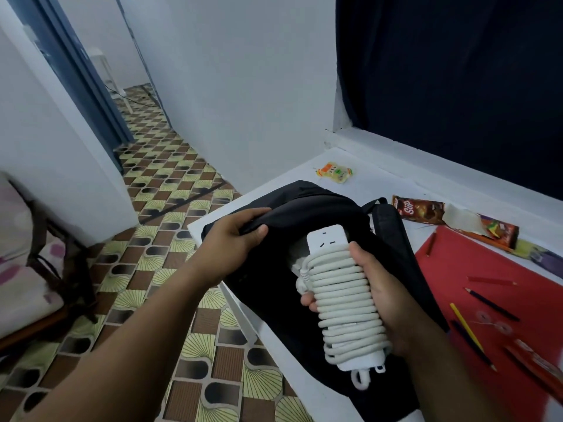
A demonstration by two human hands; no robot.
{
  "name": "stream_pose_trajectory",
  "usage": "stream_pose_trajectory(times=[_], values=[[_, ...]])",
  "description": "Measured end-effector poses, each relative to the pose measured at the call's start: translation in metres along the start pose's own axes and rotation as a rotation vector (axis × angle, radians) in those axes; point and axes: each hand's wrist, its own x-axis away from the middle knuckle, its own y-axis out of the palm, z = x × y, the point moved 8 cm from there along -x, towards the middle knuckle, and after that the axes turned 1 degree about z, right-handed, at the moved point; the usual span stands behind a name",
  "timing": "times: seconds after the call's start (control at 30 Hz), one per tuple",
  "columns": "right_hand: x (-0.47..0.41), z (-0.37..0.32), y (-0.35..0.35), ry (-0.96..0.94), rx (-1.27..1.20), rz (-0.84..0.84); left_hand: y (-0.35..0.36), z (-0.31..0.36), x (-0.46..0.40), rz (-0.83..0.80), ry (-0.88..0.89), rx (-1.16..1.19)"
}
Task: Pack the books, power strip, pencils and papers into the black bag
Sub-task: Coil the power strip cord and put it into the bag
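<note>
left hand (236, 236) pinches black bag (304, 205) rim at white table (304, 388) edge; right hand (380, 293) grips coiled power strip (341, 287) over opening; tiled floor (152, 269) left.

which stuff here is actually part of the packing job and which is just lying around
Part of the job:
black bag, opening held by the left hand
power strip, gripped in the right hand
pencils
red paper

Just lying about:
snack wrapper
yellow packet

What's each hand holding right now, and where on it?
Right hand grips the power strip around its cord-wrapped middle. Left hand pinches the black bag at the edge of its opening.
</note>
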Motion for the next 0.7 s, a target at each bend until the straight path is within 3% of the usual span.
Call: stream_pose_trajectory(times=[0.23, 0.37, 0.5, 0.63, 0.7], values=[[-0.047, 0.030, 0.007, 0.094, -0.199, 0.003, -0.001, 0.000, 0.000, 0.057, -0.073, 0.160], [-0.074, 0.063, 0.004, 0.271, -0.011, 0.002, 0.003, -0.005, 0.003, 0.048, -0.087, 0.160], [-0.090, 0.053, 0.003, 0.317, 0.119, 0.022, 0.005, -0.010, 0.010, 0.084, -0.096, 0.206], [-0.099, 0.030, -0.017, -0.067, 0.419, 0.366, 0.001, -0.009, 0.012, 0.106, -0.070, 0.233], [-0.100, 0.026, -0.014, -0.163, 0.636, 0.393, 0.002, -0.009, 0.015, 0.107, -0.065, 0.234]])
